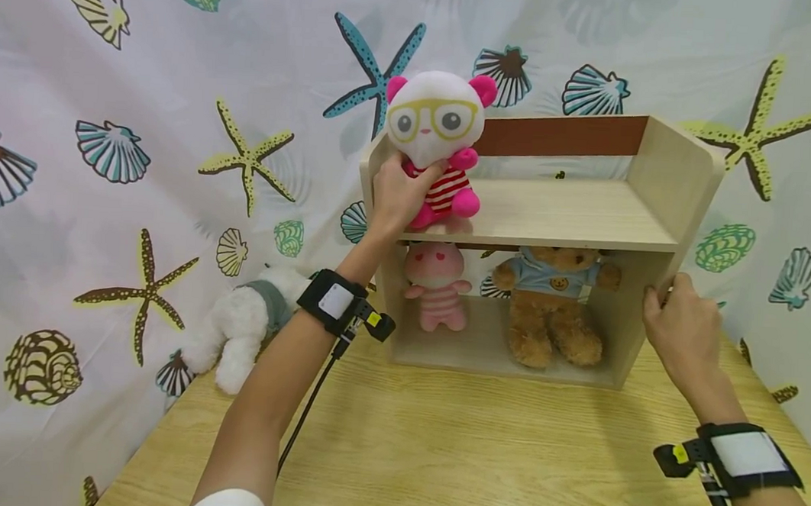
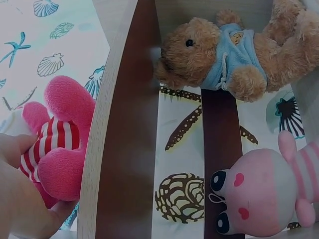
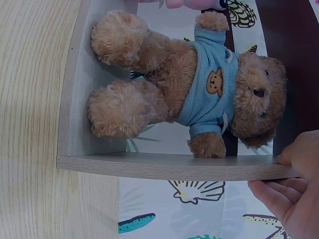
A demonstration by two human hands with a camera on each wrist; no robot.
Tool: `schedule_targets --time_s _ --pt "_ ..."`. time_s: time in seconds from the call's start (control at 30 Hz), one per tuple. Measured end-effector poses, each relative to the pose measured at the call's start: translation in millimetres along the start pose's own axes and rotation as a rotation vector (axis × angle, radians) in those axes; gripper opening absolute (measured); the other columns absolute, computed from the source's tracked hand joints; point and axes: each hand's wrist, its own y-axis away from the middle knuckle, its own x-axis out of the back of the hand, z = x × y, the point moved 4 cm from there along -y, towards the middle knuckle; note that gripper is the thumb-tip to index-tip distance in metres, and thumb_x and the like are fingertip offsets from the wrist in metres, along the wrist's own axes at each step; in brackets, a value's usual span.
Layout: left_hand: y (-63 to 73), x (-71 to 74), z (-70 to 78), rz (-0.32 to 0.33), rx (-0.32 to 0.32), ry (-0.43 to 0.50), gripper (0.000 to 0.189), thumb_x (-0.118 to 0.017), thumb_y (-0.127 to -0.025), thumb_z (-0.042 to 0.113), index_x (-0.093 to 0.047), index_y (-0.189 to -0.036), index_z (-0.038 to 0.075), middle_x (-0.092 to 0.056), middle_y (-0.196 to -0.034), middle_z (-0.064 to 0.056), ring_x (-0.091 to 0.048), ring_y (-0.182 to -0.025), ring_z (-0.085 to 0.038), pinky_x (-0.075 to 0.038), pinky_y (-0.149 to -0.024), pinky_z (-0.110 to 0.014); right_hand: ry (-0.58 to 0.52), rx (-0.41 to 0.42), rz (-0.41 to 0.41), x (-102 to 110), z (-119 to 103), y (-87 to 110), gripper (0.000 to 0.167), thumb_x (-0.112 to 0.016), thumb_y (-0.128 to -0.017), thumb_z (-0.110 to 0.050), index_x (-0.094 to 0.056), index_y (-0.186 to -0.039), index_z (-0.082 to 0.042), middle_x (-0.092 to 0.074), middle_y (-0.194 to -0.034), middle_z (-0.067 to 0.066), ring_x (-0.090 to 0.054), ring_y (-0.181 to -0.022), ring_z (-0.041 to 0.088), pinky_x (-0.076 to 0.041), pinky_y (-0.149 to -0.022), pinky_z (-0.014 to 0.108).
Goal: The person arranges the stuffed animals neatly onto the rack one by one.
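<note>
My left hand (image 1: 401, 195) grips a white-headed plush toy (image 1: 435, 117) with pink ears, yellow glasses and a red-striped body. It is upright at the left end of the upper shelf (image 1: 559, 211), its pink feet right at the board. The right hand (image 1: 687, 325) pinches the side panel (image 3: 199, 168) of the small wooden shelf unit, thumb on the inner face and fingers outside. Inside the lower compartment, a brown teddy bear (image 1: 554, 307) in a blue hoodie sits at the right. A pink plush toy (image 1: 438, 289) with a striped body stands at the left.
A white fluffy plush toy (image 1: 236, 336) with a grey-green band lies left of the unit, partly behind my left forearm. The unit stands on a wooden table (image 1: 437, 446) before a curtain (image 1: 181, 65) printed with shells and starfish. Cables hang from both wrist cameras.
</note>
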Motion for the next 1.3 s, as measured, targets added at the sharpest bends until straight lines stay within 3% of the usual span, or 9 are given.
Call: schedule_targets --time_s 0.5,0.7,1.03,1.3 --pt "-7.5 -9.7 -4.3 0.007 0.067 0.038 0.046 -0.073 -0.092 0.031 -0.059 -0.126 0.003 -0.066 -0.113 -0.008 -0.061 -0.099 -0.017 -0.051 -0.085 -0.025 0.001 -0.006 -0.01 -1 1 -1.0 0.032 -0.056 -0.099 -0.009 -0.049 -0.103 0.022 -0.057 -0.07 0.037 -0.059 -0.051 0.045 -0.038 -0.035 0.038" --pt "-10.5 -15.5 -3.9 0.009 0.124 0.075 0.046 -0.073 -0.092 0.032 -0.058 -0.127 0.005 -0.066 -0.112 -0.005 -0.062 -0.098 -0.016 -0.051 -0.085 -0.026 0.003 -0.002 -0.006 -1 1 -1.1 0.031 -0.056 -0.099 -0.009 -0.049 -0.1 0.02 -0.057 -0.067 0.034 -0.058 -0.049 0.043 -0.037 -0.036 0.037" --pt "-10.9 -23.4 -6.0 -0.02 0.158 0.139 0.046 -0.073 -0.092 0.03 -0.056 -0.127 0.005 -0.066 -0.11 -0.005 -0.062 -0.096 -0.016 -0.052 -0.084 -0.026 -0.005 -0.003 -0.002 -3 1 2.5 0.028 -0.057 -0.098 -0.01 -0.048 -0.094 0.017 -0.055 -0.062 0.029 -0.057 -0.047 0.043 -0.036 -0.035 0.038" --pt "-22.3 -25.6 -8.5 0.008 0.214 0.13 0.044 -0.074 -0.091 0.031 -0.057 -0.123 0.005 -0.065 -0.106 -0.004 -0.061 -0.093 -0.015 -0.051 -0.082 -0.024 -0.01 0.003 0.01 -2 1 0.3 0.029 -0.056 -0.098 -0.009 -0.048 -0.096 0.019 -0.056 -0.064 0.032 -0.058 -0.048 0.044 -0.036 -0.035 0.036"
